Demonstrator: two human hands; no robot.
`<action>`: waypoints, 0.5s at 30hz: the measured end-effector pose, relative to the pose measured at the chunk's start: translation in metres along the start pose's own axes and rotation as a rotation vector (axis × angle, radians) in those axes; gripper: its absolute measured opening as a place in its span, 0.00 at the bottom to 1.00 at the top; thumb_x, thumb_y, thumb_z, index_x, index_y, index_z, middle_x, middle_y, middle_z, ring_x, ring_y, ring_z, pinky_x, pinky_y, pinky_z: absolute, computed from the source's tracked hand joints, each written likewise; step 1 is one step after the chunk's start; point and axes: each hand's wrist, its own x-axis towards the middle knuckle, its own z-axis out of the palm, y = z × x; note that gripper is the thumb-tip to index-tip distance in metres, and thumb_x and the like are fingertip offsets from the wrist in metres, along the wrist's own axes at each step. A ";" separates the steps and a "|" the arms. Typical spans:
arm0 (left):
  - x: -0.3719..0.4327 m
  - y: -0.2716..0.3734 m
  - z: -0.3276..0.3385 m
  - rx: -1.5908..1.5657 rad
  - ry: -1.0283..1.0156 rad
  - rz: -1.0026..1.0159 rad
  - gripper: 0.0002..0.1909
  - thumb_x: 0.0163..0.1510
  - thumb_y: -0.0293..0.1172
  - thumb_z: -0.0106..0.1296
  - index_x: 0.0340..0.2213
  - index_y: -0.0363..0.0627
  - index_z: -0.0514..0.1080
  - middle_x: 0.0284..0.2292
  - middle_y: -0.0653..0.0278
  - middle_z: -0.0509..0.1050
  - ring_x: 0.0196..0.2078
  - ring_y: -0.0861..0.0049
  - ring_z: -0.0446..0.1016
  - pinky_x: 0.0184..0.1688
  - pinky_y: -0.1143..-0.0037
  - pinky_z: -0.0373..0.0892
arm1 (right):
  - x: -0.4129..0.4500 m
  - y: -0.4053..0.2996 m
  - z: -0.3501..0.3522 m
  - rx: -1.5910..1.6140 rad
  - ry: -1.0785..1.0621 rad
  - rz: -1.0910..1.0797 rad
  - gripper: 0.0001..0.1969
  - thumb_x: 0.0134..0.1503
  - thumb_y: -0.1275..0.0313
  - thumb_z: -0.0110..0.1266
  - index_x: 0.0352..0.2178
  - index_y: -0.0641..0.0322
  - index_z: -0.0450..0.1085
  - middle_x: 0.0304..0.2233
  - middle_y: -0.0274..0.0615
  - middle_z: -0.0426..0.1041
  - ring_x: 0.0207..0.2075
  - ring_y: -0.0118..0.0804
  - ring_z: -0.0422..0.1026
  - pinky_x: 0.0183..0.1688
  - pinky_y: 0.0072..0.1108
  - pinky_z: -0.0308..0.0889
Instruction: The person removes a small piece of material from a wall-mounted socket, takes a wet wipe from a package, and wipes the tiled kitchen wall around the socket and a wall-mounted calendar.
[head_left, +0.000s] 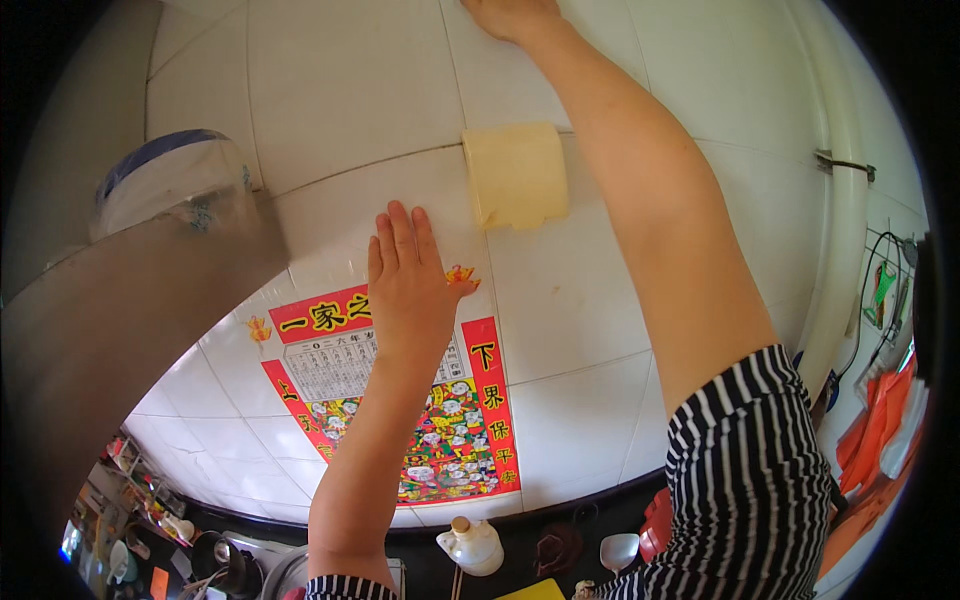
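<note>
My left hand (409, 277) lies palm down against the white tiled wall (337, 97), thumb spread and nothing held. It overlaps the top right part of a colourful printed paper poster (450, 472) with red bordered strips bearing writing. Its forearm hides the poster's middle. At the top edge of the view, my right hand (514, 16) reaches up along the tiles. Its fingers are mostly cut off by the frame, so what it touches is hidden. Between the two arms, a cream-coloured socket cover (517, 176) is fixed to the wall.
A range hood (112, 352) juts out at left, with a plastic-wrapped round item (180, 180) on top. A white pipe (844, 225) runs down the right. Below, the dark counter (420, 544) holds a white jug (472, 546), a metal spatula (619, 551) and pans (217, 559). Orange bags (870, 427) hang at right.
</note>
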 end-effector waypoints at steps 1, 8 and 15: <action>-0.001 0.002 0.002 -0.008 -0.003 0.001 0.50 0.39 0.49 0.66 0.57 0.32 0.57 0.60 0.40 0.55 0.63 0.52 0.56 0.62 0.63 0.55 | 0.006 -0.001 0.011 0.025 0.098 0.036 0.33 0.61 0.59 0.40 0.59 0.78 0.50 0.62 0.64 0.50 0.65 0.54 0.49 0.67 0.33 0.43; 0.000 -0.004 -0.003 -0.027 -0.010 -0.042 0.51 0.38 0.47 0.67 0.58 0.33 0.56 0.61 0.42 0.53 0.64 0.53 0.54 0.63 0.63 0.54 | 0.021 0.003 0.045 -0.335 -0.116 -0.557 0.31 0.63 0.64 0.38 0.61 0.78 0.45 0.63 0.65 0.47 0.65 0.55 0.47 0.68 0.35 0.40; -0.002 0.003 0.001 -0.032 -0.020 -0.045 0.52 0.39 0.46 0.67 0.59 0.34 0.54 0.62 0.43 0.52 0.64 0.53 0.54 0.63 0.63 0.54 | 0.031 0.008 0.076 -0.152 0.042 -0.131 0.19 0.57 0.62 0.43 0.37 0.66 0.75 0.47 0.53 0.73 0.50 0.48 0.70 0.51 0.35 0.66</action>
